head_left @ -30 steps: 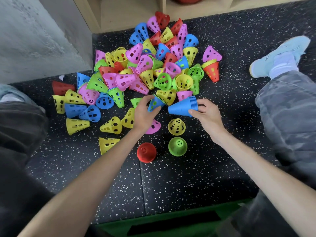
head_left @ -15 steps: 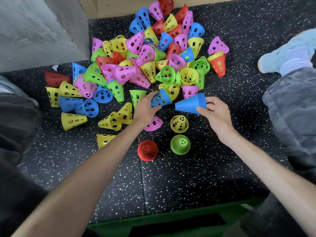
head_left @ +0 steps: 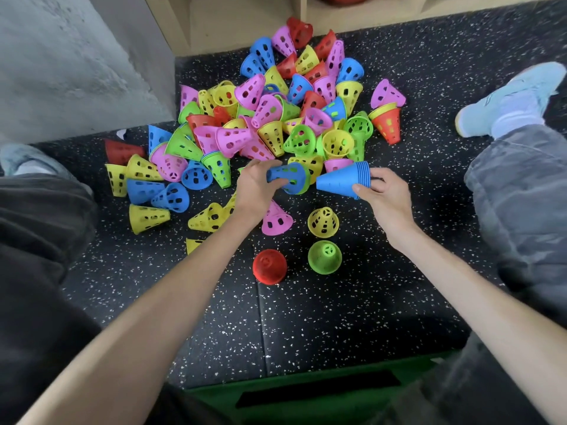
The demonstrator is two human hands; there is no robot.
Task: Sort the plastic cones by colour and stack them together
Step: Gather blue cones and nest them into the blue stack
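Nearest the person, on the speckled black floor (head_left: 306, 332), two cones stand upright by themselves: a red stack (head_left: 269, 266) and, just beside it at 3 o'clock, a green stack (head_left: 324, 257). Beyond the green one, at its 12 o'clock, stands a yellow cone (head_left: 323, 221), and a pink cone (head_left: 275, 219) leans at that one's 9 o'clock. They look like the starts of colour stacks, set apart from the heap so each colour has its own spot.

Next come the hands. The left hand (head_left: 256, 187) has its fingers curled round a perforated blue cone (head_left: 288, 177), with a green rim showing at its wide end, so another cone may be nested in it. The right hand (head_left: 380, 191) grips the blue stack (head_left: 343, 182) by its wide rims, held sideways with the tip pointing to 9 o'clock, toward the left hand's cone. The two are just apart, probably lined up so the loose blue cone can be slipped onto the stack.

Farthest, from 10 to 1 o'clock, lies the unsorted pile (head_left: 276, 118) of pink, yellow, green, blue and red cones, tumbled on their sides up to a wooden shelf (head_left: 239, 23). Most of the sorting appears yet to be done.
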